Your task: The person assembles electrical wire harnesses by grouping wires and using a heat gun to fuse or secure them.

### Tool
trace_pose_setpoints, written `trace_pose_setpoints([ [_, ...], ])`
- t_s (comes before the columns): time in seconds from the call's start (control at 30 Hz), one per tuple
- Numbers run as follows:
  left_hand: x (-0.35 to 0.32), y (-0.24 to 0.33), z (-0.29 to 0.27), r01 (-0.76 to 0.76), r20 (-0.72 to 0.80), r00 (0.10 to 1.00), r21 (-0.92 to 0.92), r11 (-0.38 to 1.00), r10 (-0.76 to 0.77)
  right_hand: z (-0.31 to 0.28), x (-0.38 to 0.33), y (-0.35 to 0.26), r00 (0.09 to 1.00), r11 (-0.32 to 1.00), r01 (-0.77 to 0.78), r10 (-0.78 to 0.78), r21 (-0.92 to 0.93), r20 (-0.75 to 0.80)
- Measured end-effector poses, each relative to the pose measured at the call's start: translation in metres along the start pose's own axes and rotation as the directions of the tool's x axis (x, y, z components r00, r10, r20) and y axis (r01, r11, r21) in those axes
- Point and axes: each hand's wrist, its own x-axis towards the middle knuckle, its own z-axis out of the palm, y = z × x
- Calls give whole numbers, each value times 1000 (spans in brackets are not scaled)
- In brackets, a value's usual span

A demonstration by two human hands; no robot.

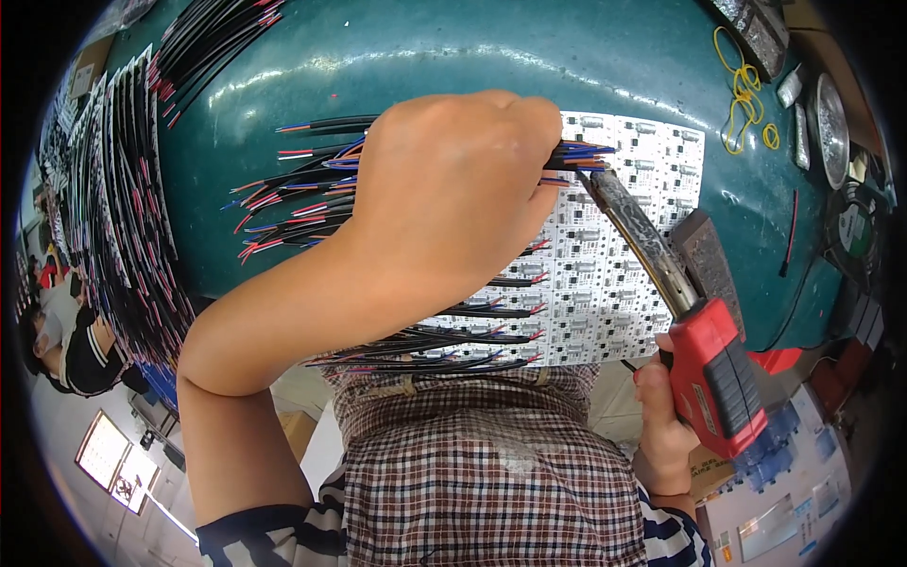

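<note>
Your checked apron (482, 472) is the closest thing to the camera, low in the middle, just under the near edge of the desk (397, 57).

Start at the left edge of the desk. Boards with wires (113, 208) stand there in a long row, one behind the next. More loose wires (213, 38) lie near the far left corner.

Next comes your left hand (453, 189). It is closed in a fist around a bunch of thin wires (302, 194). The red and blue tips stick out on both sides of the fist. Hold them tight and flat, I think, so the tips (576, 156) do not wiggle.

Under that hand lies the white board (614, 283), by the near edge of the desk. Wires already fixed on it lie in rows along its left side.

Your right hand (661, 416) is closed around the red handle of the soldering gun (713, 373). Its long tip (605, 194) points up and left, and it meets the wire tips right by your fist. Keep your fingers back from that tip; it looks close to them. Touch only one joint at a time.

On the right side of the desk lie yellow bands (742, 94) and a round metal dish (831, 118). A small fan (855, 227) stands near the right edge.

The desk top is green and shiny. Far down on the left, a person (71, 340) sits on the floor side of the room.
</note>
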Motion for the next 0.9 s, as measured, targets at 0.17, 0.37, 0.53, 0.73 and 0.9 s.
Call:
trace_pose_setpoints([
  [0.17, 2, -8, 0, 16, -3, 1000, -68, 998, -16, 10, -8, 3, 983, 958, -171, 181, 232, -23],
  [0.37, 4, -10, 0, 17, 29, 999, -118, 993, -14, 11, -2, -7, 967, 924, -248, 254, 292, 19],
  [0.53, 0, -5, 0, -3, 14, 1000, -96, 995, 5, 11, -3, -4, 928, 861, -365, 368, 354, 61],
  [0.73, -6, -3, 7, -81, -43, 996, -2, 997, 81, 9, -7, 2, 990, 958, -139, 144, 252, -2],
  [0.9, -5, -4, 3, -88, -5, 996, -7, 996, 88, 8, -13, 11, 995, 975, -92, 96, 204, -10],
])
